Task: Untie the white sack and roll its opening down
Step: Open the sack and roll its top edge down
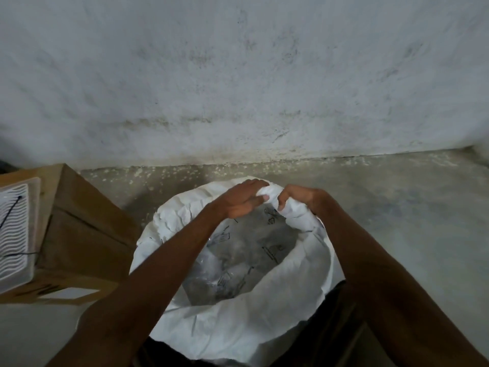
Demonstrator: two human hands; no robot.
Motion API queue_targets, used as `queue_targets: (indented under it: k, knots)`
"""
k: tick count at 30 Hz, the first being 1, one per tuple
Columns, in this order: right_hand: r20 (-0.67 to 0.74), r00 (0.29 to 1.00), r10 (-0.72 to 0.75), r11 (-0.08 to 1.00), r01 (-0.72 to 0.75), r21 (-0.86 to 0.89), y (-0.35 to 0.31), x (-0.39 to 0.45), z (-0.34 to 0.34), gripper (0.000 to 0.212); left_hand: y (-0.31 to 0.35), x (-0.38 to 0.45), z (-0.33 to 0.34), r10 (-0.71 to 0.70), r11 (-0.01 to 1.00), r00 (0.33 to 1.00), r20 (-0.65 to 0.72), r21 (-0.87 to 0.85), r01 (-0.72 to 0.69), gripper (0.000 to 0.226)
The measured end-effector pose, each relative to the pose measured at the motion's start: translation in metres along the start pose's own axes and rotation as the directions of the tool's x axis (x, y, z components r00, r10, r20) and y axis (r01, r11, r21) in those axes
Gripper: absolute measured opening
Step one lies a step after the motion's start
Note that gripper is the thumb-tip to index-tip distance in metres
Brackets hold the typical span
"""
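Observation:
The white sack (285, 295) stands open on the floor right below me, its mouth wide and round. Its rim is folded outward into a thick roll around most of the opening. Inside I see a clear plastic liner (232, 263) with black printed symbols. My left hand (244, 201) grips the far edge of the rim, fingers curled over the roll. My right hand (299, 198) pinches the same far edge just beside it, fingers tucked into the bunched fabric. Both forearms reach across the opening.
A brown cardboard box (87, 229) stands to the left of the sack, with a white ribbed plastic piece (14, 231) and a thin black cord on top. A stained white wall (238, 75) rises just behind. Bare concrete floor (410, 207) lies to the right.

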State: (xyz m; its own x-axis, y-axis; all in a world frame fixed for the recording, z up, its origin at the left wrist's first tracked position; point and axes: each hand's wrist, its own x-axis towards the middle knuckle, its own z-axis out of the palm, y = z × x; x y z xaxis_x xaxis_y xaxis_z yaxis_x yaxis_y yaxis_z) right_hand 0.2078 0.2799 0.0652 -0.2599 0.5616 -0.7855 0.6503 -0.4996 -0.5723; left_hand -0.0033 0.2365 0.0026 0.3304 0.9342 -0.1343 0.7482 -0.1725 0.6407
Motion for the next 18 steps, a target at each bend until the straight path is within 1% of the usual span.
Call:
queue_targets:
  k: [1,2,3,4,5,6,7,8,9,10,11,12,13,14,15,16,17,18]
  knots:
    - [0.044,0.999,0.006,1.000,-0.005,-0.022,-0.002,-0.001,-0.001,0.010,0.002,0.002,0.004,-0.004,1.000,1.000,-0.025,0.018,0.004,0.050]
    - [0.085,0.996,-0.008,0.999,0.012,-0.048,-0.004,0.000,-0.001,0.021,0.006,0.004,0.006,-0.011,0.997,0.999,-0.052,0.080,0.015,0.045]
    - [0.084,0.995,-0.047,0.991,0.057,-0.122,-0.004,-0.001,0.001,0.034,0.011,0.007,0.006,-0.024,0.984,0.996,-0.088,0.175,0.039,0.040]
    - [0.046,0.992,-0.116,0.967,0.123,-0.221,-0.004,0.001,0.004,0.044,0.014,0.013,0.006,-0.055,0.959,0.992,-0.118,0.269,0.085,0.039]
    - [-0.053,0.977,-0.206,0.923,0.176,-0.341,0.002,0.000,0.009,0.056,0.018,0.019,0.005,-0.114,0.927,0.985,-0.132,0.342,0.153,0.041]
    - [-0.175,0.940,-0.294,0.871,0.188,-0.454,0.009,0.003,0.018,0.070,0.023,0.024,0.002,-0.193,0.898,0.973,-0.126,0.377,0.227,0.044]
    - [-0.297,0.878,-0.376,0.813,0.158,-0.561,0.018,0.000,0.030,0.081,0.024,0.030,0.001,-0.276,0.880,0.957,-0.089,0.378,0.289,0.045]
    - [-0.399,0.809,-0.432,0.751,0.079,-0.655,0.028,-0.004,0.043,0.089,0.024,0.035,-0.002,-0.337,0.872,0.941,-0.024,0.369,0.322,0.045]
    - [-0.482,0.755,-0.445,0.696,-0.047,-0.717,0.036,-0.004,0.058,0.094,0.021,0.040,-0.006,-0.377,0.874,0.923,0.076,0.360,0.327,0.041]
    - [-0.543,0.718,-0.435,0.660,-0.156,-0.735,0.044,-0.003,0.071,0.095,0.020,0.043,-0.011,-0.385,0.889,0.901,0.200,0.342,0.304,0.034]
    - [-0.588,0.691,-0.421,0.660,-0.211,-0.721,0.049,-0.005,0.081,0.089,0.017,0.047,-0.016,-0.385,0.906,0.867,0.316,0.306,0.291,0.026]
    - [-0.604,0.679,-0.417,0.670,-0.218,-0.709,0.055,0.000,0.085,0.079,0.017,0.049,-0.021,-0.377,0.918,0.841,0.389,0.281,0.281,0.024]
    - [-0.610,0.682,-0.404,0.691,-0.209,-0.692,0.060,0.001,0.084,0.068,0.021,0.050,-0.026,-0.380,0.922,0.826,0.417,0.244,0.301,0.026]
    - [-0.595,0.698,-0.398,0.723,-0.160,-0.672,0.064,0.004,0.079,0.059,0.029,0.048,-0.028,-0.382,0.922,0.830,0.407,0.232,0.310,0.030]
    - [-0.570,0.725,-0.386,0.768,-0.091,-0.635,0.065,0.002,0.073,0.053,0.037,0.045,-0.027,-0.362,0.924,0.862,0.354,0.259,0.281,0.037]
    - [-0.552,0.743,-0.378,0.812,-0.020,-0.583,0.065,-0.001,0.066,0.048,0.043,0.040,-0.023,-0.307,0.913,0.918,0.253,0.351,0.209,0.048]
    - [-0.538,0.758,-0.367,0.848,0.036,-0.528,0.062,-0.006,0.059,0.045,0.045,0.034,-0.016,-0.205,0.872,0.968,0.145,0.476,0.113,0.062]
    - [-0.510,0.778,-0.367,0.867,0.089,-0.490,0.058,-0.011,0.051,0.042,0.051,0.023,-0.010,-0.063,0.824,0.994,0.090,0.566,0.001,0.076]
